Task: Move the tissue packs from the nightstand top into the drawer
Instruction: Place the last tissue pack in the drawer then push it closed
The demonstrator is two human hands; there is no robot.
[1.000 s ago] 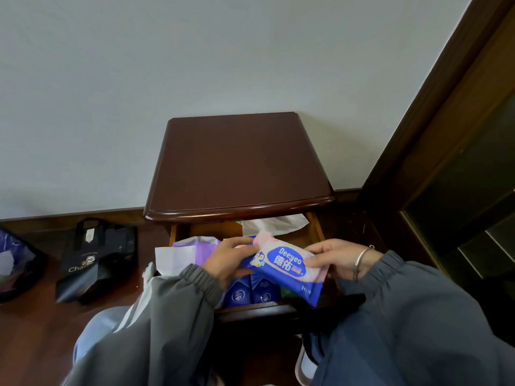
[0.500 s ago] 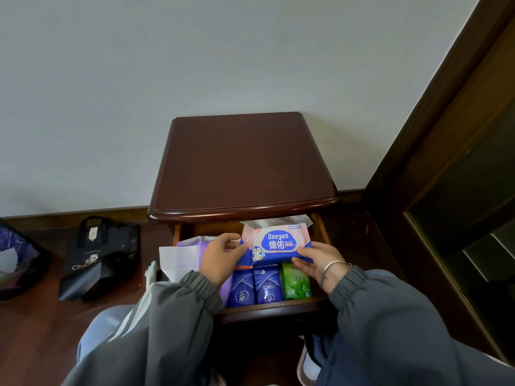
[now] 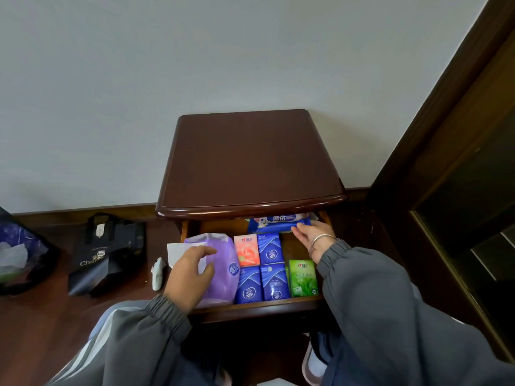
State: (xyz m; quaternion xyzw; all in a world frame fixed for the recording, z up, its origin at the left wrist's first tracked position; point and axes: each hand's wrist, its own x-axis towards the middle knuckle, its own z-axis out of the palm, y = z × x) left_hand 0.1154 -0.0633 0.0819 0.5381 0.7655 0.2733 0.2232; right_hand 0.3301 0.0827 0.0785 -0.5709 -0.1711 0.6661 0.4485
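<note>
Change since half a second ago: the wipes pack point(image 3: 278, 222) is no longer held up in both hands above the drawer. It now lies flat at the back right, its far edge tucked under the lip of the nightstand top. The left hand point(image 3: 192, 274) has left it and come across to the left side.

Nightstand top point(image 3: 250, 162): bare dark wood, no packs on it in view.

Drawer point(image 3: 259, 306): pulled out, well filled.

Purple pack point(image 3: 227, 263): biggest item, lies along the left side, with a white tissue sheet point(image 3: 175, 253) sticking out over the drawer's left wall.

Small packs: a pink pack point(image 3: 246, 250) and three blue packs point(image 3: 274, 281) stand in a tight block in the middle. A green pack point(image 3: 302, 278) is just beside them at the front right.

Left hand: over the purple pack, grip slack, fingers loosely curled and pinching nothing. Cannot tell whether it touches the wrapper.

Right hand point(image 3: 312, 238): grip spread, fingers fairly straight, tips against the near edge of the wipes pack, apparently nudging it back.

Progress, as a judgement: the moving looks finished or nearly so. Everything visible is inside the drawer. What seems left is to settle the wipes pack, perhaps tuck in the loose sheet, and withdraw both hands. Closing the drawer is not asked for.
</note>
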